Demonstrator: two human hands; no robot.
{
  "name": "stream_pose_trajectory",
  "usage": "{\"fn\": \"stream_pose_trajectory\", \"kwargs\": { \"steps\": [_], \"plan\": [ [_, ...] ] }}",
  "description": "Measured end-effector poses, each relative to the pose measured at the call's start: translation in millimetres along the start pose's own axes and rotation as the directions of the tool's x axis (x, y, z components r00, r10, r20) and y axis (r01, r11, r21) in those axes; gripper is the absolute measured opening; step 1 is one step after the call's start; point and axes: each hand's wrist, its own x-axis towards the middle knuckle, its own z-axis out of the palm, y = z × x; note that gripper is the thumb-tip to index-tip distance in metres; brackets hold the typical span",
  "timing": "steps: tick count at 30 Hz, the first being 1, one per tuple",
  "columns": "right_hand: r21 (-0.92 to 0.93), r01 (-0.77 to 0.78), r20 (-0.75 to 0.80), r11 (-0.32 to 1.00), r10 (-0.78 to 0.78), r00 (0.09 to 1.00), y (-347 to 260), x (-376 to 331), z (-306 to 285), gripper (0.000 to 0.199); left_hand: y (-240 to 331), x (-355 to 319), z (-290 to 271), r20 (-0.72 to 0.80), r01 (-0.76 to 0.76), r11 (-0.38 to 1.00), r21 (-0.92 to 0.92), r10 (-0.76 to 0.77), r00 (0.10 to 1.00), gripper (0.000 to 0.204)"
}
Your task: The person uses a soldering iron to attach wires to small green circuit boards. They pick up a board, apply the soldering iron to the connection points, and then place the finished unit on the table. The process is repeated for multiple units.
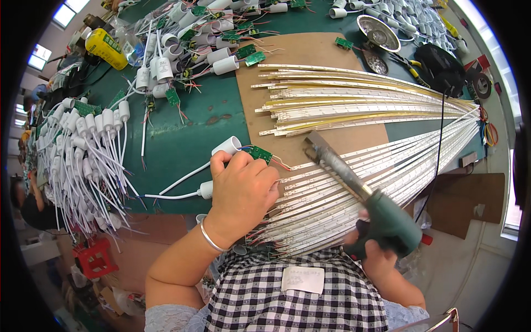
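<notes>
A worker in a black-and-white checked apron bent over a green worktable, both hands busy near the middle of the frame. The left hand, a silver bracelet at its wrist, was curled with its fingers bent together over a small green circuit board, just beside a white cap at center; exactly what the fingertips pinched was hidden. The right hand, at lower right, was wrapped around the handle of a green pistol-shaped tool, whose metal barrel slanted toward the upper left, over a fan of white strips. A second bundle of strips lay above it, mostly on a brown sheet. White caps with trailing cables were heaped at left, near a yellow bottle at upper left, while a metal bowl sat at upper right.
</notes>
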Motion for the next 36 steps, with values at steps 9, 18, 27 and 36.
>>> {"fn": "stream_pose_trajectory", "kwargs": {
  "steps": [9, 18, 27, 36],
  "plan": [
    [0.666, 0.068, 0.052, 0.743, -0.137, 0.989, -6, 82, 63, 0.071, 0, 1, -1, 0.038, -0.019, 0.999, 0.036, 0.017, 0.999, 0.011],
    [0.625, -0.085, 0.142, 0.776, -0.006, 0.990, 5, 76, 71, 0.071, 2, 1, -2, 0.052, -0.011, 0.999, 0.053, 0.008, 0.999, 0.012],
    [0.624, 0.038, 0.114, 0.780, -0.139, 0.984, 12, 82, 73, 0.069, 7, -2, -12, 0.028, 0.038, 0.997, -0.063, -0.037, 0.999, 0.017],
    [0.609, 0.048, 0.078, 0.792, -0.120, 0.990, 19, 80, 73, 0.073, 4, -6, -5, -0.020, 0.021, 0.991, -0.134, -0.024, 1.000, 0.013]
  ]
}}
